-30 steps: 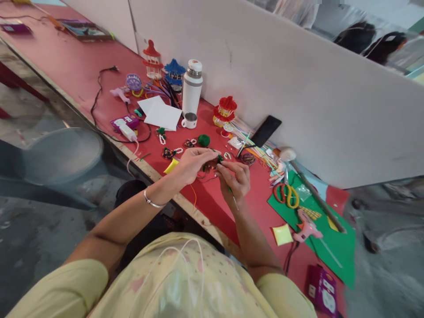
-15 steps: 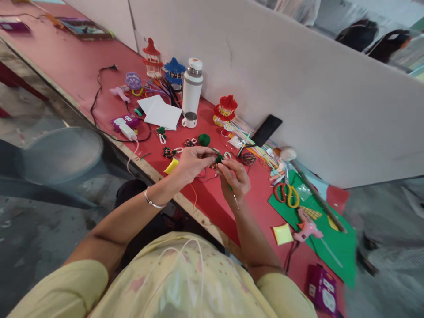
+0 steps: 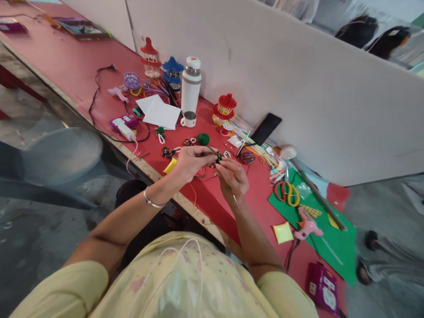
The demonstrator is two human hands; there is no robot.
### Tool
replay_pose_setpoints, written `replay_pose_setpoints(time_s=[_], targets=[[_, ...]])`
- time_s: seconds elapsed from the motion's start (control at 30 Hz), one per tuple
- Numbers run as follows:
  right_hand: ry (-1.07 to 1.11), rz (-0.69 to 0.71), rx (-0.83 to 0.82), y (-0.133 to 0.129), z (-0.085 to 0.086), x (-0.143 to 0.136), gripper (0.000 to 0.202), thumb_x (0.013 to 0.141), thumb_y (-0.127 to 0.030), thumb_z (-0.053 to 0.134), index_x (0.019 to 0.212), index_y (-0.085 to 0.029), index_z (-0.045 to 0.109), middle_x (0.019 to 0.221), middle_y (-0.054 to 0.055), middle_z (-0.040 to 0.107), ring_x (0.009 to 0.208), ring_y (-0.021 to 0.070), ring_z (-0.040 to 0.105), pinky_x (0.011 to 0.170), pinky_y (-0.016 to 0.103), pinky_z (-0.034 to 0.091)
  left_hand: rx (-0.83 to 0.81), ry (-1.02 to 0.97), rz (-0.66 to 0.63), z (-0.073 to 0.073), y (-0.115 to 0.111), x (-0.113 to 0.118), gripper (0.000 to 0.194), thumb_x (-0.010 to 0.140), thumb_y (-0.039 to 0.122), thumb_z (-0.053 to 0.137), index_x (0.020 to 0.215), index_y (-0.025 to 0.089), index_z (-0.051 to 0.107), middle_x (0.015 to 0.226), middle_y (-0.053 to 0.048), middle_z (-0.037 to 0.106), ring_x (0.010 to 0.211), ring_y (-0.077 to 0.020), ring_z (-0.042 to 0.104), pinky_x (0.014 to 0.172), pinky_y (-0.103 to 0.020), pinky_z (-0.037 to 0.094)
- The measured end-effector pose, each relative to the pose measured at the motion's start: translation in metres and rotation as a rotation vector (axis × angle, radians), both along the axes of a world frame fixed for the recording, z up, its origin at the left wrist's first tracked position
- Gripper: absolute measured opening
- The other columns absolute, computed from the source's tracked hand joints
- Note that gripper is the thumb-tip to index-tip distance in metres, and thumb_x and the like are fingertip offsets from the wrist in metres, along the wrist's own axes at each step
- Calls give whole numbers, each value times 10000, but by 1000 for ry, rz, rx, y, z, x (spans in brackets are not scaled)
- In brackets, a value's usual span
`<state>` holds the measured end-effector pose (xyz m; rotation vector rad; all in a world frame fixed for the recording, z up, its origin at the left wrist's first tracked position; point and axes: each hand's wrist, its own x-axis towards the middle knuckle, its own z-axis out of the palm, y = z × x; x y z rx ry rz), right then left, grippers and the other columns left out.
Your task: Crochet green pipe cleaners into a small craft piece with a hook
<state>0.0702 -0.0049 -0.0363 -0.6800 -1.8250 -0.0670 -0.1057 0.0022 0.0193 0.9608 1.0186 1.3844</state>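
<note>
Over the red table, my left hand and my right hand meet at a small piece of dark green yarn work, pinched between the fingertips of both. My right hand also holds a thin crochet hook, its metal end pointing down below the palm. Just behind my hands is a green yarn ball. Left of it are beaded pieces, one green with white beads and one dark multicoloured. A multicoloured yarn ball sits to the right.
A white bottle and a cup stand behind. Scissors and a pink glue gun rest on a green sheet at right. A black phone leans near the partition. A person's legs show at lower right.
Both hands stay around the green yarn piece, with hardly any movement. At the lower right, the passing person's feet and legs have shifted and show more clearly. The view has moved very slightly.
</note>
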Motion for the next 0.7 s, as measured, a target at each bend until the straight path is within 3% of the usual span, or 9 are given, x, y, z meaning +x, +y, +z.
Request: replay_pose_setpoints(time_s=[0.13, 0.3, 0.5, 0.7], targets=[[27, 18, 58, -1, 5, -1, 410, 944, -146, 741, 1283, -377, 739, 1105, 48, 790, 1135, 251, 789, 950, 471, 696, -28, -54, -66, -2, 0, -1, 297, 613, 311, 954, 827, 136, 848, 595, -19, 693, 487, -78, 531, 435, -208, 319], [35, 22, 65, 0, 7, -1, 415, 942, -135, 743, 1295, -352, 737, 1105, 52, 790, 1121, 243, 793, 948, 450, 690, 15, -65, -17, 0, -2, 0, 322, 619, 318, 955, 860, 129, 857, 638, -34, 724, 507, -83, 553, 436, -203, 326], [23, 58, 34, 0, 6, 0, 419, 932, -125, 754, 1288, -346, 742, 1110, 60, 788, 1130, 247, 791, 967, 465, 687, 92, -7, 43, 7, -5, 1, 159, 711, 290, 862, 777, 149, 832, 598, -6, 692, 509, -89, 540, 464, -213, 415], [10, 64, 42, -1, 10, 0, 377, 941, -142, 748, 1265, -335, 749, 1097, 62, 786, 1118, 248, 796, 951, 460, 693, 140, 94, 53, 4, -5, 0, 127, 776, 279, 794, 802, 159, 823, 577, 3, 672, 510, -105, 587, 466, -204, 433]])
